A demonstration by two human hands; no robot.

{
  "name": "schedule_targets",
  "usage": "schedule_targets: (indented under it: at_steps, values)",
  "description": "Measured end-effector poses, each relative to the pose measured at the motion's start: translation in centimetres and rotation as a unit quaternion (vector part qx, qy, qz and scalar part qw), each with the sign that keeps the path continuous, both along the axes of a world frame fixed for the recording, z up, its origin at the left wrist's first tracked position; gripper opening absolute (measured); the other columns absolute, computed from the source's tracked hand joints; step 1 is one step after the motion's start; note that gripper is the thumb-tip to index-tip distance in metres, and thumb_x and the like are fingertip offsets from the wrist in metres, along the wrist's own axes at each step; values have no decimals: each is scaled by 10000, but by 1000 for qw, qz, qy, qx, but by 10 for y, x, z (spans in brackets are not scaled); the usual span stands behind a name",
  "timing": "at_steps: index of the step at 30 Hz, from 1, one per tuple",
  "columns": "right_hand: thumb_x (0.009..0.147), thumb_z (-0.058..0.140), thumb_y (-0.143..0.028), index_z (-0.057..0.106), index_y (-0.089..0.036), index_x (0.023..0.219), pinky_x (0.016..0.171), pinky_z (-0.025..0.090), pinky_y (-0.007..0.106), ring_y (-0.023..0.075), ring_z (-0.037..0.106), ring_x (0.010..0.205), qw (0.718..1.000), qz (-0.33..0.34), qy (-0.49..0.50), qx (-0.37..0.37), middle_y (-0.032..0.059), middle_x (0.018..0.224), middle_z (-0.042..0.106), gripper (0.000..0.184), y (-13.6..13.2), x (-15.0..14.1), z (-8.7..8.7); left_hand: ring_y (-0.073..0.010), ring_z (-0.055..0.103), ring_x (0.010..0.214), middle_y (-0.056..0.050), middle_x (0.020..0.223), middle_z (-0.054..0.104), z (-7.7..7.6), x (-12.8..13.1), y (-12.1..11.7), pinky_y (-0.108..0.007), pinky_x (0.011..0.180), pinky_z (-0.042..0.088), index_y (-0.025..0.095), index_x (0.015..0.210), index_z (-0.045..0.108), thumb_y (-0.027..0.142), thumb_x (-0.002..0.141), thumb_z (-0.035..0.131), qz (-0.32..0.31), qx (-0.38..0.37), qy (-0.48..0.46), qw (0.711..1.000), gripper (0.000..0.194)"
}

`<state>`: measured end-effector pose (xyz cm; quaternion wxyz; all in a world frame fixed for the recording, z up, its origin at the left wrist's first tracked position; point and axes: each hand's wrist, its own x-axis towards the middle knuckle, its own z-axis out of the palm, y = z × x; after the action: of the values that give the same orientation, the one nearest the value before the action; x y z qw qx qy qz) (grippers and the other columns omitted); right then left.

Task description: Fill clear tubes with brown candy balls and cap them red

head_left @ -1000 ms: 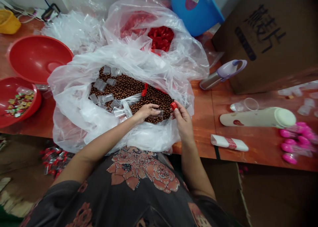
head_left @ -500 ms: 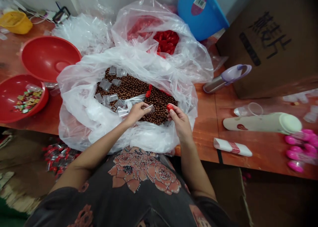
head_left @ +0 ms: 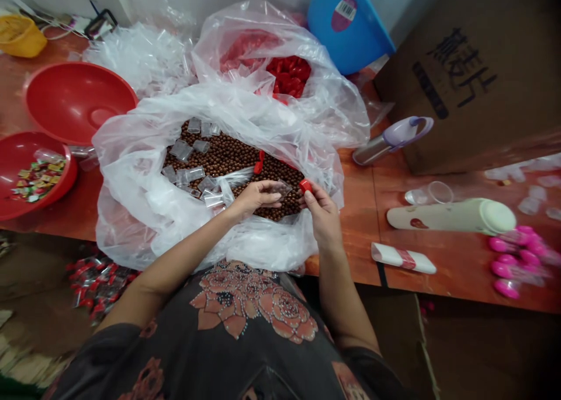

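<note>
A clear plastic bag lies spread around a heap of small brown balls. Over the right part of the heap, my left hand is closed on a small clear plastic container. Just to its right, my right hand pinches a red cap between thumb and fingers; the container and the cap are a little apart. Several more clear containers rest on the balls at the left. Another red cap lies on the heap behind my left hand.
Behind stands a plastic bag with red caps and a blue bucket. Two red bowls stand left, one holding small wrapped pieces. A thermos, a steel bottle and a large carton are at the right.
My left hand has moved right with the clear container, bringing it closer to the red cap. My right hand still holds the cap, now slightly higher and turned. The whole view has shifted slightly.
</note>
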<state>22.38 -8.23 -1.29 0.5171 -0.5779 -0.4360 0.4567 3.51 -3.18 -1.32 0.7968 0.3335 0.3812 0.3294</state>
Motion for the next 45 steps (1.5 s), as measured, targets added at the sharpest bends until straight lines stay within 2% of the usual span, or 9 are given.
schedule_targets:
  at_steps: [4, 9, 17, 23, 26, 31, 37, 41, 45]
  values:
    - [874, 637, -434, 664, -331, 1235, 759, 536, 313, 145, 629, 830, 999, 51, -2, -6, 10, 1150, 710, 376, 5, -16, 6, -171, 648, 994, -74, 1149, 683, 12, -20, -13, -382, 916, 552, 175, 1068, 712, 133, 729, 773, 5, -10, -26, 1000, 347]
    - [860, 653, -436, 682, -320, 1217, 778, 545, 341, 155, 645, 832, 996, 91, 2, -7, 15, 1142, 727, 377, 8, -36, 12, -162, 647, 945, -62, 1088, 696, 9, -34, -20, -363, 876, 557, 162, 1044, 715, 173, 677, 823, 58, 0, 1, 998, 383]
    - [853, 662, -416, 680, -317, 1226, 747, 547, 318, 129, 628, 782, 999, 36, 26, -13, 18, 1095, 721, 386, 7, -33, 1, -131, 658, 849, -66, 1019, 726, 0, -45, -14, -309, 817, 548, 155, 1072, 715, 188, 728, 776, 40, -2, 45, 998, 351]
    - [893, 595, -429, 597, -332, 1333, 726, 547, 304, 130, 615, 765, 1000, 5, 4, -9, 19, 1028, 689, 450, 6, -19, -8, -124, 633, 625, -49, 728, 696, -19, -26, 9, -302, 669, 564, 115, 809, 715, 104, 738, 723, 0, -25, 191, 981, 72]
    - [900, 583, -430, 593, -316, 1337, 718, 536, 310, 134, 596, 726, 1000, -9, 7, -12, 5, 895, 670, 452, 4, -15, -8, -127, 601, 539, -29, 601, 639, -32, -9, 22, -300, 609, 556, 107, 693, 669, 88, 713, 732, -3, -9, 244, 970, 69]
    - [905, 572, -426, 561, -345, 1366, 720, 527, 323, 142, 585, 711, 1000, -21, 11, -5, -8, 830, 642, 468, 2, -9, -11, -111, 620, 621, -2, 688, 654, -43, 9, 31, -274, 668, 563, 119, 830, 664, 107, 709, 744, 23, 33, 200, 979, 146]
    - [919, 556, -407, 563, -348, 1369, 759, 513, 340, 145, 575, 709, 999, 4, -38, 17, -13, 809, 661, 454, 4, -5, -7, -133, 650, 826, -40, 946, 682, -30, 3, 16, -328, 804, 561, 131, 980, 643, 167, 675, 795, 24, 72, 64, 995, 343]
    - [906, 576, -407, 606, -359, 1320, 798, 525, 352, 139, 588, 745, 997, 34, -70, 29, 11, 1060, 684, 418, 8, -10, 0, -143, 659, 856, -51, 993, 685, -14, -10, 2, -338, 836, 554, 136, 1003, 644, 186, 696, 790, 32, 79, 56, 995, 344]
    - [921, 553, -405, 618, -344, 1308, 800, 543, 358, 136, 581, 741, 992, 59, -99, 51, 25, 1090, 673, 397, 12, -21, 6, -140, 666, 844, -56, 981, 703, -1, -22, -9, -310, 792, 567, 131, 1021, 649, 217, 710, 796, 53, 56, 66, 995, 354]
